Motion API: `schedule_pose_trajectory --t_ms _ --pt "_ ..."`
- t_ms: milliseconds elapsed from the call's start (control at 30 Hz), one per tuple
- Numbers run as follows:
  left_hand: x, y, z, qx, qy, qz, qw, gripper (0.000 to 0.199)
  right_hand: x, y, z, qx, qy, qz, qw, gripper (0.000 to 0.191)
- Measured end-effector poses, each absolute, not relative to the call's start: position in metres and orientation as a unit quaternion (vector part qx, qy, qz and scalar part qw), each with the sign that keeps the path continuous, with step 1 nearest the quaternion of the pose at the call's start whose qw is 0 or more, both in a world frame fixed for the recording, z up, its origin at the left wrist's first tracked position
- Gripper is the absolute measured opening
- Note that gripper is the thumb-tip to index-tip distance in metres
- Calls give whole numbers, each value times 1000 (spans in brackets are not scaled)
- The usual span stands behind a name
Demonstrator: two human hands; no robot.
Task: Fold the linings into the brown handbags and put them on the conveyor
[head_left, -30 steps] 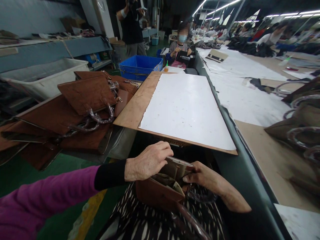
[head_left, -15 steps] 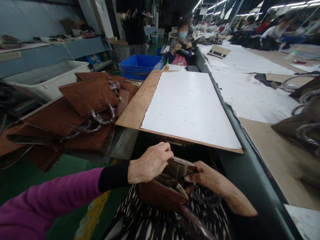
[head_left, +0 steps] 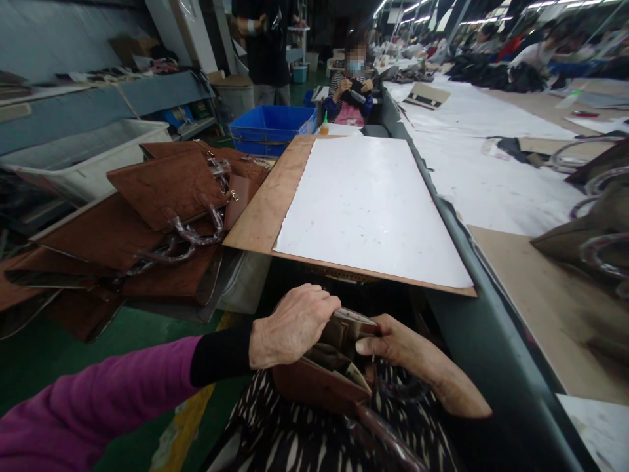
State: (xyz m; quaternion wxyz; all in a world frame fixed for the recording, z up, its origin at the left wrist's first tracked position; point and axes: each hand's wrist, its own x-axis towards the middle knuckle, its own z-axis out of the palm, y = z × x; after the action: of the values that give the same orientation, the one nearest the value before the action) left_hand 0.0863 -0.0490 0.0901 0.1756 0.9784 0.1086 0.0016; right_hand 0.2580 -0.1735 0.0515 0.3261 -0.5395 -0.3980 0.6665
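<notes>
A brown handbag (head_left: 319, 383) rests on my lap with its mouth open upward, showing a drab lining and a pale piece inside. My left hand (head_left: 297, 324) is closed at the far left corner of its top edge, fingertips partly hidden. With thumb inside and fingers behind, my right hand (head_left: 393, 344) grips the right end of the same far edge. The bag's plastic-wrapped handle (head_left: 388, 436) hangs toward me over the patterned cloth on my lap.
Ahead lies a board (head_left: 260, 216) topped with white paper (head_left: 363, 203). Brown bags (head_left: 162, 187) are heaped at left, near a blue crate (head_left: 272, 124) and a white bin (head_left: 98, 157). A long worktable (head_left: 511, 170) with dark bags runs along the right. A masked co-worker (head_left: 351, 92) sits beyond.
My right hand has shifted slightly left along the bag's edge, its thumb moving inward. The left hand keeps its place, its fingers lying a little flatter. The view has tilted slightly.
</notes>
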Motion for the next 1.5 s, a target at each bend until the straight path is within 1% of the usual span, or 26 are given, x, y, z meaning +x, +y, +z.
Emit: schedule_pose_trajectory --t_ms 100,200,300,467,567,633,700,933,1067,1167,1267,1333,1400,1500 --pt "87 -50 92 978 100 7 182 14 256 -176 54 -548 -403 645 347 32" --pt "87 -52 90 978 101 10 184 13 254 -175 55 -572 -422 598 370 32" --pt "87 -54 86 974 115 5 194 13 255 -172 52 -572 -420 599 371 33" --pt "85 -52 85 962 104 -6 254 16 255 -168 49 -575 -394 610 378 31" --pt "85 -48 86 953 92 -12 288 24 254 -167 48 -561 -402 613 385 30" --pt "86 -45 85 949 74 -7 306 31 254 -167 48 -574 -400 607 377 29" --pt "88 -44 85 947 56 -3 318 34 254 -168 47 -590 -388 606 366 29" --pt "94 -44 83 941 42 -27 335 26 255 -168 39 -575 -402 608 373 31" --pt "97 -44 83 918 33 -47 392 23 253 -169 37 -601 -419 581 355 28" --pt "98 -43 81 906 17 -62 418 24 248 -173 38 -665 -422 529 315 26" --pt "98 -42 80 891 6 -90 445 25 240 -176 44 -748 -429 420 283 20" --pt "98 -40 79 880 1 -115 461 26 233 -178 47 -778 -451 334 283 26" --pt "98 -37 78 875 -1 -137 464 24 228 -179 49 -771 -490 284 293 35" --pt "99 -32 77 876 -7 -164 454 21 224 -180 45 -734 -540 283 299 33"
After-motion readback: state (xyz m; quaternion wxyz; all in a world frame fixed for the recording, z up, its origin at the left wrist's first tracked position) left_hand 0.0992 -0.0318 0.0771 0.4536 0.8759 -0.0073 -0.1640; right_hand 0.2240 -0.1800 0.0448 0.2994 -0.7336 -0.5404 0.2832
